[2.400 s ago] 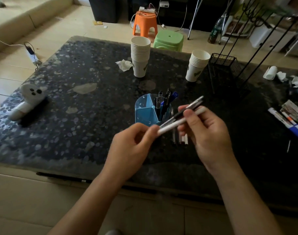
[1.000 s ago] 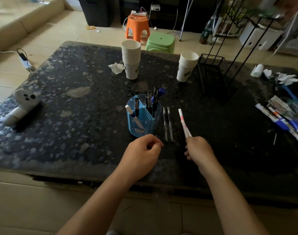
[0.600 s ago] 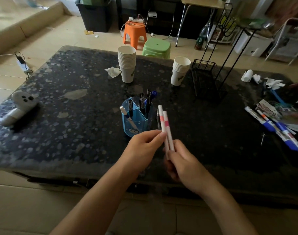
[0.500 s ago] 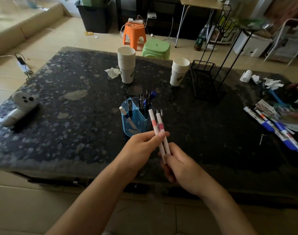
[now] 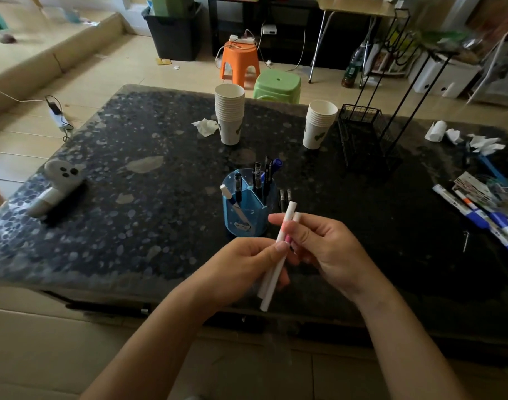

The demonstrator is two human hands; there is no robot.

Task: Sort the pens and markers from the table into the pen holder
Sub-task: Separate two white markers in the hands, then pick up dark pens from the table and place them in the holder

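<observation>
Two white markers with pink bands [image 5: 276,262] are held together just in front of the blue pen holder [image 5: 248,219]. My left hand [image 5: 241,267] pinches their lower part and my right hand [image 5: 325,249] grips them near the pink bands. The holder stands mid-table with several dark pens and one white marker upright in it. Two dark pens [image 5: 285,196] lie on the table right of the holder, partly hidden by my fingers. More markers with blue ends [image 5: 478,217] lie at the right edge.
Two stacks of paper cups [image 5: 229,114] [image 5: 317,124] stand behind the holder. A black wire basket on a stand [image 5: 362,134] is at the back right. A white ghost-shaped toy [image 5: 57,183] lies at the left. Crumpled tissues [image 5: 205,127] and papers [image 5: 483,186] are scattered about.
My right hand lifted two white markers from the table right of the holder. My left hand came over and took hold of them too. They now tilt right, nearer to me.
</observation>
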